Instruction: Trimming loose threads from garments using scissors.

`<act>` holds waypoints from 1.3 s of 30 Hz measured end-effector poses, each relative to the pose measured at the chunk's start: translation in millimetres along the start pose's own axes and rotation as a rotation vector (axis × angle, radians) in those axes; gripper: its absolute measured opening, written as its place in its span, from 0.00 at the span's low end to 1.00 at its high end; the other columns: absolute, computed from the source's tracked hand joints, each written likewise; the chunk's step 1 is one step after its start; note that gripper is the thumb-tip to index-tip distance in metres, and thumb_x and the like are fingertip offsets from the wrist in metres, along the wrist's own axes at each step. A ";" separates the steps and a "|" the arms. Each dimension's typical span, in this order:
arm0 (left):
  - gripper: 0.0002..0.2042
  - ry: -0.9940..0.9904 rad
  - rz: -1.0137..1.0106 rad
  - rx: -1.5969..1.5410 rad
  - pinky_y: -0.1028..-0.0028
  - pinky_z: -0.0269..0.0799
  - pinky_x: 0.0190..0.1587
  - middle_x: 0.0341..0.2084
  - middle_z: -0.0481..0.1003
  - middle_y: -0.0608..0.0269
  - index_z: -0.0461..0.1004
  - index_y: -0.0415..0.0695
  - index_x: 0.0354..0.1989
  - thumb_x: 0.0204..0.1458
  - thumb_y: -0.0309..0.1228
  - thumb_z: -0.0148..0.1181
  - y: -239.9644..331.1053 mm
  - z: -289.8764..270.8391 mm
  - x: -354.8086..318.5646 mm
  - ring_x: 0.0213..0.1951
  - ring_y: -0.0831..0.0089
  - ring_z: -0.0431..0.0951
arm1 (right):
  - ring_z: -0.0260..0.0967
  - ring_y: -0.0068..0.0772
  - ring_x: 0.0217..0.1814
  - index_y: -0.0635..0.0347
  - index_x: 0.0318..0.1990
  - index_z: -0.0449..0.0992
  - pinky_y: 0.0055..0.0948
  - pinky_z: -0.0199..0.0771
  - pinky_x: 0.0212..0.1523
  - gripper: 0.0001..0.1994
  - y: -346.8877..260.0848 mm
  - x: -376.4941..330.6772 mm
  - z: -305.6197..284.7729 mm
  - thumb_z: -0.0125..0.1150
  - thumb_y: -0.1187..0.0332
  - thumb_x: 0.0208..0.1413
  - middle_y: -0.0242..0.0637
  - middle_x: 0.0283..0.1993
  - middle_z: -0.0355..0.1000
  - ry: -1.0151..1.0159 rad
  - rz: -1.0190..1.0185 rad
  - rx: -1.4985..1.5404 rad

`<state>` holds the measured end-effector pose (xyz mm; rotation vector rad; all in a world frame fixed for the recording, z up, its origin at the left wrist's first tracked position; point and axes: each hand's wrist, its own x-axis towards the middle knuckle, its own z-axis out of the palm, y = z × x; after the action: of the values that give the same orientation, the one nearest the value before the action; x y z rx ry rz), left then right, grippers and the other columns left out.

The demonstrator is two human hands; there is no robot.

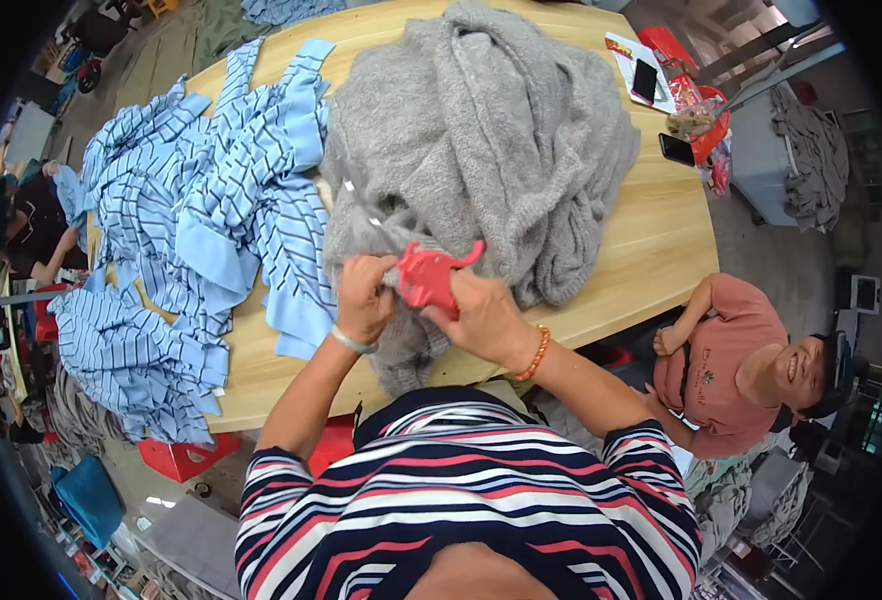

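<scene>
My right hand, with a beaded bracelet on its wrist, is wrapped round a red plastic hand tool with a curved hook-like end. The tool's exact kind is unclear, as fingers cover part of it. Close beside it, my left hand is closed, its fingertips pinching grey knit fabric near the tool. That fabric belongs to a large heap of fuzzy grey knit garments in front of me, some of which hangs down toward my body. A thin, shiny, blurred strip shows just beyond the hands.
Blue striped knit pieces cover the left of the wooden table. At the far right lie a phone, another phone on white paper and red bags. A person in a pink shirt sits close on the right; another is at the left.
</scene>
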<state>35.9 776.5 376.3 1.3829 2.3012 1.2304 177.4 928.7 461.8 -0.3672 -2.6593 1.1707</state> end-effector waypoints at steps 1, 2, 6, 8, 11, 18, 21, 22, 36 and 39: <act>0.15 0.030 0.026 -0.047 0.68 0.68 0.44 0.29 0.73 0.59 0.73 0.39 0.40 0.40 0.19 0.55 14.8 -6.6 8.0 0.37 0.61 0.75 | 0.71 0.54 0.34 0.65 0.39 0.70 0.42 0.71 0.32 0.17 -1.2 1.4 4.2 0.67 0.69 0.43 0.49 0.32 0.71 0.023 -0.042 0.002; 0.15 0.030 0.034 -0.050 0.68 0.68 0.44 0.29 0.73 0.59 0.73 0.39 0.40 0.40 0.19 0.55 35.9 -14.5 19.8 0.37 0.61 0.75 | 0.70 0.54 0.33 0.65 0.38 0.70 0.43 0.71 0.32 0.16 -3.0 2.2 7.3 0.67 0.68 0.43 0.49 0.32 0.71 0.044 -0.083 0.006; 0.07 0.003 -0.218 -0.676 0.77 0.67 0.33 0.28 0.74 0.59 0.72 0.40 0.38 0.50 0.23 0.57 70.7 -26.5 45.2 0.28 0.73 0.73 | 0.72 0.52 0.31 0.64 0.37 0.73 0.40 0.71 0.31 0.14 -8.8 22.5 -22.0 0.66 0.70 0.42 0.51 0.31 0.72 0.155 -0.064 0.152; 0.09 0.009 -0.076 -0.392 0.78 0.67 0.32 0.26 0.74 0.63 0.73 0.41 0.39 0.48 0.22 0.59 75.4 -28.6 51.7 0.26 0.76 0.72 | 0.70 0.34 0.23 0.63 0.33 0.74 0.32 0.66 0.25 0.09 -0.6 31.2 -48.7 0.66 0.71 0.45 0.40 0.22 0.71 0.187 -0.060 0.264; 0.08 -0.115 -0.153 -0.406 0.76 0.67 0.35 0.26 0.73 0.62 0.73 0.39 0.37 0.47 0.24 0.60 56.1 -23.9 50.3 0.30 0.76 0.71 | 0.58 0.12 0.18 0.61 0.28 0.76 0.21 0.54 0.18 0.08 -10.3 43.0 -115.1 0.66 0.68 0.52 0.21 0.17 0.62 0.097 0.074 0.416; 0.15 -0.160 -0.336 -0.486 0.78 0.69 0.36 0.29 0.75 0.62 0.74 0.35 0.35 0.38 0.17 0.44 19.1 -119.4 82.6 0.32 0.77 0.73 | 0.55 0.10 0.10 0.59 0.29 0.75 0.14 0.52 0.10 0.14 14.7 70.9 -233.9 0.65 0.57 0.53 0.20 0.16 0.62 0.300 0.211 0.453; 0.16 -0.289 -0.490 -0.847 0.79 0.67 0.36 0.28 0.74 0.65 0.74 0.34 0.38 0.40 0.22 0.45 59.3 -143.7 106.4 0.30 0.79 0.72 | 0.55 0.10 0.11 0.60 0.30 0.75 0.13 0.53 0.11 0.16 52.5 91.0 -252.8 0.64 0.55 0.54 0.20 0.17 0.62 0.310 0.164 0.422; 0.17 -0.333 -0.529 -0.898 0.80 0.67 0.36 0.28 0.74 0.66 0.74 0.34 0.40 0.41 0.23 0.45 58.5 -141.2 112.2 0.29 0.78 0.71 | 0.56 0.10 0.11 0.60 0.30 0.74 0.13 0.54 0.12 0.17 76.3 97.5 -250.7 0.63 0.54 0.54 0.21 0.18 0.63 0.269 0.197 0.390; 0.23 -0.251 0.495 0.446 0.55 0.49 0.65 0.58 0.63 0.49 0.67 0.44 0.56 0.53 0.40 0.56 102.5 57.7 204.5 0.63 0.53 0.58 | 0.69 0.56 0.47 0.63 0.53 0.65 0.44 0.69 0.46 0.19 155.6 18.1 -166.5 0.56 0.71 0.53 0.57 0.44 0.70 0.413 0.309 -0.075; 0.26 -0.471 0.343 0.726 0.54 0.39 0.68 0.63 0.58 0.50 0.64 0.45 0.60 0.56 0.45 0.50 72.3 97.3 209.7 0.67 0.55 0.51 | 0.69 0.59 0.42 0.63 0.50 0.67 0.47 0.68 0.42 0.17 141.4 -15.7 -166.4 0.56 0.71 0.53 0.57 0.39 0.70 0.170 0.245 -0.219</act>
<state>19.5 1014.6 417.5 2.0739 2.2835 0.0277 260.5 1131.2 465.2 -0.8119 -2.6510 0.8620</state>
